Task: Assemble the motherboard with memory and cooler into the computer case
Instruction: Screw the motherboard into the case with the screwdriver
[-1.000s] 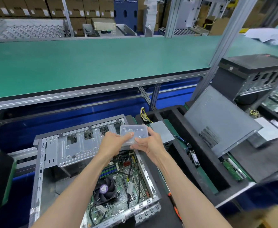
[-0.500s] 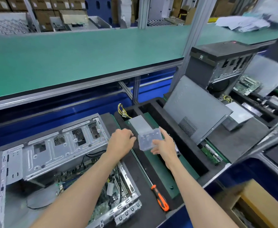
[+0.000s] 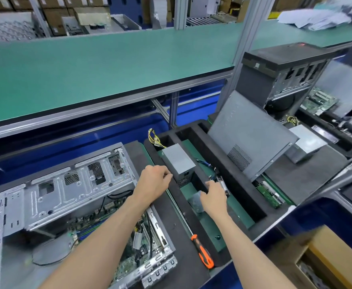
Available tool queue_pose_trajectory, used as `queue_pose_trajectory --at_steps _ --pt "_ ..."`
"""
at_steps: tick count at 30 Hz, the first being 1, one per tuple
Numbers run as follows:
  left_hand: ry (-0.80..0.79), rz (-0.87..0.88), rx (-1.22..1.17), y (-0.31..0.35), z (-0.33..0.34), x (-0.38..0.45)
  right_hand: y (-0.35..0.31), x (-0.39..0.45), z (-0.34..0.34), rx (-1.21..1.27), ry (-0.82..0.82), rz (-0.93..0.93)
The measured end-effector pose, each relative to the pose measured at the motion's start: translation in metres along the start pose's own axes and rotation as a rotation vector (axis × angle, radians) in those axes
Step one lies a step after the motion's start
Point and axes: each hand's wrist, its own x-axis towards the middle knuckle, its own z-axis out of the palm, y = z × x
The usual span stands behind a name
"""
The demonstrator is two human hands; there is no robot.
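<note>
While the left hand [image 3: 154, 180] is curling empty, the right hand [image 3: 213, 198] is setting a clear plastic screw box [image 3: 196, 202] into the black foam tray [image 3: 244, 197], likely before reaching for the orange-handled screwdriver [image 3: 202, 252].

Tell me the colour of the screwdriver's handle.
Orange with black, on the screwdriver lying by the case; clearest in the head view.

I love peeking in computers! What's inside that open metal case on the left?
Inside the open computer case lies a green motherboard with slots and black cables. The silver drive cage and the left arm cover much of it, so no cooler is visible.
</note>
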Motion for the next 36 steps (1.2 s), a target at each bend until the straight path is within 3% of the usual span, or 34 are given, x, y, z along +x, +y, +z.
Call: queue_pose_trajectory --at_steps 3,8,10,20,26,31,36 --pt "0.013 -0.013 -0.043 0.000 -0.002 0.001 -0.007 -0.001 0.001 -0.038 -0.055 -0.014" --pt "-0.001 -0.026 -0.068 0.001 -0.004 0.000 -0.019 -0.016 0.022 -0.205 -0.420 -0.049" --pt "0.002 -0.030 -0.069 0.000 -0.003 -0.001 -0.018 -0.024 0.035 -0.298 -0.459 -0.084" --pt "0.005 -0.019 -0.061 -0.001 -0.002 0.000 -0.014 -0.031 0.049 -0.316 -0.394 -0.143" --pt "0.056 -0.066 -0.105 0.000 -0.002 0.003 -0.036 -0.030 0.022 -0.057 -0.174 -0.213" --pt "0.228 -0.296 -0.465 0.007 -0.016 0.003 -0.074 -0.034 -0.007 0.346 -0.090 -0.278" --pt "0.115 -0.372 -0.842 -0.001 -0.032 -0.001 -0.120 -0.045 -0.017 0.450 -0.205 -0.422"
